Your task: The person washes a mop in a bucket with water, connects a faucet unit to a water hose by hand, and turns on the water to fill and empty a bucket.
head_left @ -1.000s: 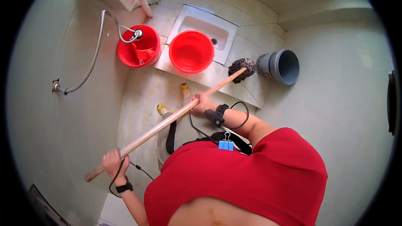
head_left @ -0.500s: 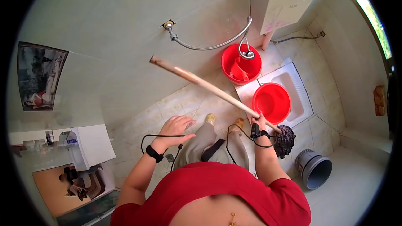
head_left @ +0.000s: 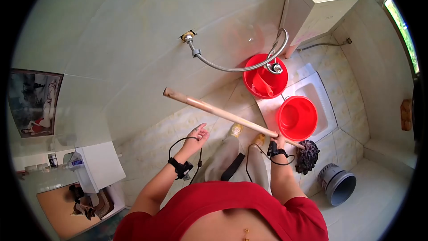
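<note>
My right hand (head_left: 279, 140) is wrapped round the wooden handle of a mop (head_left: 223, 113), low down close to its head. The dark, stringy mop head (head_left: 307, 156) hangs to the right of that hand, and the handle's free end slants up to the left. A red bucket (head_left: 297, 118) stands just beyond my right hand. My left hand (head_left: 197, 136) is held below the handle with nothing in it, its fingers loosely bent and apart. Both wrists carry black straps with cables.
The red bucket is by a white squat toilet (head_left: 324, 107). Behind it, another red bucket (head_left: 249, 80) holds a red scoop and a shower head (head_left: 276, 68). A grey bucket (head_left: 343, 189) lies tilted at right. A metal hose (head_left: 232, 69) loops from the wall. A white washbasin (head_left: 104, 165) is at left.
My left hand has turned, its fingers curling in from a wider spread. The mop handle's upper end has swung lower. The whole view has shifted a little.
</note>
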The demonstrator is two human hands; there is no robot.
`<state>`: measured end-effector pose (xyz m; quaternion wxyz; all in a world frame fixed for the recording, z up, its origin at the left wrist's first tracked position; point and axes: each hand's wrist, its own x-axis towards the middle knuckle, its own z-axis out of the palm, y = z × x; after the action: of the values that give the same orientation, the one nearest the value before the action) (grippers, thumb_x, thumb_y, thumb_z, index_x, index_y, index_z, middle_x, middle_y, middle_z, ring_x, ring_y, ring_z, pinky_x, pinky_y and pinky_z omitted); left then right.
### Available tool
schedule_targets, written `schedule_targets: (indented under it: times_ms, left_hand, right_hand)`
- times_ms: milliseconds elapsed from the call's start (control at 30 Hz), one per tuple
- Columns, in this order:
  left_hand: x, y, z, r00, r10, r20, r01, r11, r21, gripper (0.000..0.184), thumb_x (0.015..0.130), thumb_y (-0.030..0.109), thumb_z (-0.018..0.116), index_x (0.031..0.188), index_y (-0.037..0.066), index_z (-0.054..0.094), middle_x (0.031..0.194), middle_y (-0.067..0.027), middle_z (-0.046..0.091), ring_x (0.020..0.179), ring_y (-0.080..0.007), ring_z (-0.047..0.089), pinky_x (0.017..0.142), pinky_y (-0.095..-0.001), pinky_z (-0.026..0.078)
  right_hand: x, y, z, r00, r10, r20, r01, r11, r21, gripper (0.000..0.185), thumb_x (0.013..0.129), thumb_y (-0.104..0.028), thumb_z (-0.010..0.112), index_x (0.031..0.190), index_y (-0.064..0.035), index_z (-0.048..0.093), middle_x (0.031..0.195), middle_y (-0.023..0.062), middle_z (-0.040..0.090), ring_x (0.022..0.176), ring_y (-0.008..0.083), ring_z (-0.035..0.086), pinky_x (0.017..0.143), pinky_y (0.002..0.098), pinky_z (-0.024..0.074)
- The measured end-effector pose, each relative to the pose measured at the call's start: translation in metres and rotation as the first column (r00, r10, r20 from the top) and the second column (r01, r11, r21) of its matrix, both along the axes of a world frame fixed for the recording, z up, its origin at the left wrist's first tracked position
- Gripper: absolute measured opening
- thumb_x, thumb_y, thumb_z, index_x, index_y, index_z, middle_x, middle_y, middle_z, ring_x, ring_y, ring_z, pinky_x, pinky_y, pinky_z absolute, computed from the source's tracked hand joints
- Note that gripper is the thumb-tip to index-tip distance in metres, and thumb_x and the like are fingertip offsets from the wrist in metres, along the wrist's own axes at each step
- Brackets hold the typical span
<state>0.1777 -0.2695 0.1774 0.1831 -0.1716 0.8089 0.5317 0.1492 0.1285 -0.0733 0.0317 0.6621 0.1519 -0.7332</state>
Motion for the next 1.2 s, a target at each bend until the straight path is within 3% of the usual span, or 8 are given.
schedule_targets:
  times_ms: [400,533,633,733,933,1000,1067,1200]
  left_hand:
    - [-0.029,-0.029,-0.039,0.868,-0.368,0.334,0.314,0.927,0.205,0.059,0.081,0.036,0.060,0.121,-0.004,0.043,0.079,-0.0058,0.060,0.069,-0.0121,0.055,0.066,-0.0254,0.046]
    - [-0.011,-0.054,-0.051,0.828,-0.181,0.531,0.024,0.957,0.288,0.056,0.083,0.044,0.055,0.110,-0.004,0.052,0.075,-0.0055,0.059,0.066,-0.0108,0.053,0.063,-0.0234,0.045]
    - [-0.001,-0.090,-0.066,0.515,-0.221,0.828,0.057,0.973,0.224,0.056,0.084,0.052,0.048,0.098,-0.002,0.057,0.082,-0.0068,0.060,0.070,-0.0121,0.055,0.063,-0.0230,0.044]
    - [0.036,-0.118,-0.100,0.123,-0.254,0.959,-0.266,0.923,0.278,0.083,0.077,0.070,0.037,0.090,-0.009,0.057,0.089,-0.0144,0.062,0.079,-0.0156,0.059,0.067,-0.0230,0.045]
    - [0.003,-0.084,-0.121,0.222,-0.319,0.921,0.265,0.929,0.258,0.069,0.082,0.060,0.042,0.090,-0.006,0.059,0.081,-0.0178,0.064,0.074,-0.0261,0.063,0.063,-0.0344,0.049]
    - [-0.020,-0.055,-0.113,0.232,-0.650,0.724,0.960,0.274,-0.061,0.049,0.081,0.046,0.050,0.089,-0.002,0.061,0.070,-0.0163,0.063,0.065,-0.0308,0.062,0.059,-0.0390,0.049]
    - [-0.033,-0.032,-0.114,0.225,-0.739,0.635,0.974,0.189,-0.125,0.035,0.078,0.034,0.055,0.089,0.002,0.062,0.066,-0.0149,0.062,0.064,-0.0309,0.061,0.059,-0.0386,0.049]
    - [-0.053,0.005,-0.121,0.554,-0.734,0.394,0.823,0.555,-0.122,0.027,0.079,0.024,0.056,0.088,-0.001,0.061,0.069,-0.0146,0.062,0.065,-0.0325,0.060,0.062,-0.0411,0.048]
  right_hand:
    - [-0.036,-0.044,-0.069,1.000,-0.002,-0.017,0.006,0.960,0.280,0.030,0.093,-0.025,0.035,0.100,0.0037,0.042,0.091,0.0127,0.052,0.081,0.0259,0.055,0.077,0.0388,0.0503]
    - [-0.050,-0.047,-0.047,0.994,-0.104,-0.022,0.106,0.958,0.265,0.025,0.091,-0.027,0.039,0.086,-0.0035,0.043,0.079,0.0076,0.051,0.074,0.0219,0.054,0.069,0.0338,0.0502]
    - [-0.043,-0.045,-0.037,0.999,-0.047,-0.022,0.051,0.964,0.262,0.022,0.088,-0.027,0.043,0.078,-0.0083,0.038,0.072,0.0053,0.046,0.065,0.0182,0.049,0.063,0.0314,0.0461]
    - [-0.010,-0.047,-0.057,0.990,-0.140,-0.025,0.142,0.966,0.216,0.014,0.087,-0.020,0.042,0.083,-0.0074,0.037,0.068,0.0044,0.043,0.062,0.0166,0.047,0.060,0.0289,0.0443]
    - [0.030,-0.088,-0.060,0.990,-0.141,-0.033,0.143,0.983,0.113,0.008,0.085,-0.011,0.047,0.087,-0.0047,0.041,0.069,0.0071,0.048,0.063,0.0198,0.049,0.063,0.0315,0.0465]
    - [0.094,-0.090,-0.176,0.988,-0.071,-0.135,0.076,0.997,0.032,0.008,0.083,-0.008,0.049,0.087,-0.0047,0.044,0.071,0.0078,0.050,0.067,0.0220,0.051,0.067,0.0341,0.0469]
    - [0.056,-0.110,-0.113,0.997,-0.064,0.041,0.064,0.998,0.013,0.011,0.083,-0.011,0.050,0.085,-0.0022,0.045,0.071,0.0095,0.051,0.070,0.0229,0.051,0.068,0.0340,0.0470]
    - [0.049,-0.127,-0.135,0.985,-0.061,0.163,0.062,0.998,0.001,0.014,0.082,-0.015,0.054,0.085,-0.0047,0.046,0.074,0.0065,0.049,0.072,0.0204,0.051,0.070,0.0331,0.0466]
